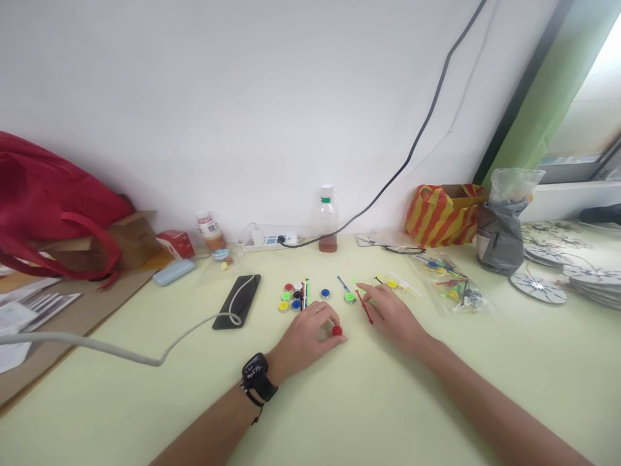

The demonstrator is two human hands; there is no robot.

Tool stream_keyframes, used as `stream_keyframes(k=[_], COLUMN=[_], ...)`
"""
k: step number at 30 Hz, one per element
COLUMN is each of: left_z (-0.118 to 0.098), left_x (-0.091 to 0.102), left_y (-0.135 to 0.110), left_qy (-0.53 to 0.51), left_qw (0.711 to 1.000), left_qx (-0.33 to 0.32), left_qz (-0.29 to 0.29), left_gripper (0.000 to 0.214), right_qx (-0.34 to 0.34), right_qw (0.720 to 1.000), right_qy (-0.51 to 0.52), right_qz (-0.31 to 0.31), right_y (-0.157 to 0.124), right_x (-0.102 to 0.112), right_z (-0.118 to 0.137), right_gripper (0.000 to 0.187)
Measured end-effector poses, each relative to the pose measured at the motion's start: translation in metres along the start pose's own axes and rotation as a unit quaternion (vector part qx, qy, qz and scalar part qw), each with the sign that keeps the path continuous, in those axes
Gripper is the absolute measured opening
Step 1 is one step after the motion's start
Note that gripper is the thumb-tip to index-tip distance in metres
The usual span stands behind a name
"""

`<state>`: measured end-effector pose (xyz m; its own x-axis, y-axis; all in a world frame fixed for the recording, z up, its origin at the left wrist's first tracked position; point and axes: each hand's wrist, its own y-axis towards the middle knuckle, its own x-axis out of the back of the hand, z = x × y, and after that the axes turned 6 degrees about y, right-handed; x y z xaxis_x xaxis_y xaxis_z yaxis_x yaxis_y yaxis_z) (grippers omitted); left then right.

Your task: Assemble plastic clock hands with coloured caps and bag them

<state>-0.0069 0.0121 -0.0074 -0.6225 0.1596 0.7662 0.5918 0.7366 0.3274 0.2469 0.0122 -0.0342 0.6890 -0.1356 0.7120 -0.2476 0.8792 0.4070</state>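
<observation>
My left hand (310, 333) pinches a small round red piece (337, 331) between thumb and fingers, close above the table. A thin red plastic stick (365, 307) with a pointed lower end is at the fingertips of my right hand (391, 314), slanting between its thumb and fingers. Beyond my hands lie a blue round piece (325, 294) and a green round piece (349, 298) with a blue stick (343, 283) beside it. Left of them, several coloured round pieces (283, 307) sit in rows along a bundle of thin sticks (305, 294). Yellow pieces (394, 283) lie past my right hand.
A black phone (237, 301) with a pale cable (184, 336) lies at left. Clear bags of small parts (458, 291) lie right. Along the wall stand a bottle (328, 223), a power strip (272, 238), a striped bag (439, 217) and a grey bag (502, 236).
</observation>
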Motion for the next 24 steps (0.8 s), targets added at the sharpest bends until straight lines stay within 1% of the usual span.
stream_keyframes(k=[3,6,7,9,13,16,21,24], left_z=[0.0,-0.001,-0.002,-0.002,0.001,0.003,0.003,0.002], left_x=[0.0,-0.003,-0.004,-0.007,-0.011,-0.012,-0.013,-0.014], left_y=[-0.001,-0.001,-0.001,0.0,0.001,0.001,0.001,0.002], left_qy=[-0.04,-0.102,-0.123,-0.164,-0.217,-0.236,-0.258,-0.264], left_qw=[0.999,0.991,0.986,0.977,0.962,0.955,0.946,0.941], left_qx=[0.03,0.064,0.074,0.093,0.121,0.129,0.139,0.147], left_qz=[-0.018,-0.064,-0.08,-0.097,-0.114,-0.128,-0.139,-0.15], left_gripper=[0.014,0.016,0.017,0.02,0.027,0.031,0.031,0.031], right_qx=[-0.017,-0.003,-0.001,-0.006,-0.021,-0.017,-0.007,0.014], right_qw=[1.0,0.999,0.999,0.998,0.997,0.997,0.996,0.995], right_qy=[-0.008,-0.021,-0.022,-0.013,0.022,0.034,0.029,0.036], right_qz=[0.009,0.041,0.048,0.054,0.068,0.074,0.082,0.089], right_y=[-0.001,-0.001,-0.001,-0.001,-0.003,-0.004,-0.004,-0.005], right_x=[0.002,0.004,0.005,0.007,0.009,0.007,0.005,0.007], right_z=[-0.003,-0.002,-0.001,0.003,0.012,0.014,0.012,0.014], right_gripper=[0.042,0.024,0.021,0.021,0.019,0.016,0.022,0.019])
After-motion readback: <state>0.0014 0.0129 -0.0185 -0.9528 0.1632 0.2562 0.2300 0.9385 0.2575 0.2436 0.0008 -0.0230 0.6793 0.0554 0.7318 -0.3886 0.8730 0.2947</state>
